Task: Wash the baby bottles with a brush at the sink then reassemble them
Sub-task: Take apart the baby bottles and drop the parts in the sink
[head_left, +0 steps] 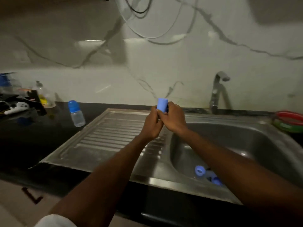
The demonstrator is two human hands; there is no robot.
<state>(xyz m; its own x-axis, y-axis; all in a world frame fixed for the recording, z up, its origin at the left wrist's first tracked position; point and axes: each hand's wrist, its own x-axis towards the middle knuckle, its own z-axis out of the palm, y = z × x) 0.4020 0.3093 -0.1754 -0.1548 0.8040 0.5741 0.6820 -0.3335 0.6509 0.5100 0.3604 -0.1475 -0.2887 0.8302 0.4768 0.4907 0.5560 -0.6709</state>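
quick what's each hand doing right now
Left hand: grips the lower part of the blue piece.
Right hand: grips the same blue piece.

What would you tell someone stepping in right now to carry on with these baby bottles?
Left hand and right hand are together above the drainboard, both gripping one bottle with a blue cap at its top; the bottle body is hidden by the fingers.
A second, capped bottle stands on the dark counter to the left.
Blue parts lie in the sink basin, partly hidden by the right arm.
The tap shows no water running. No brush is in view.
Left: washing whatever is still unwashed, which I cannot tell, and reassembling the basin parts.
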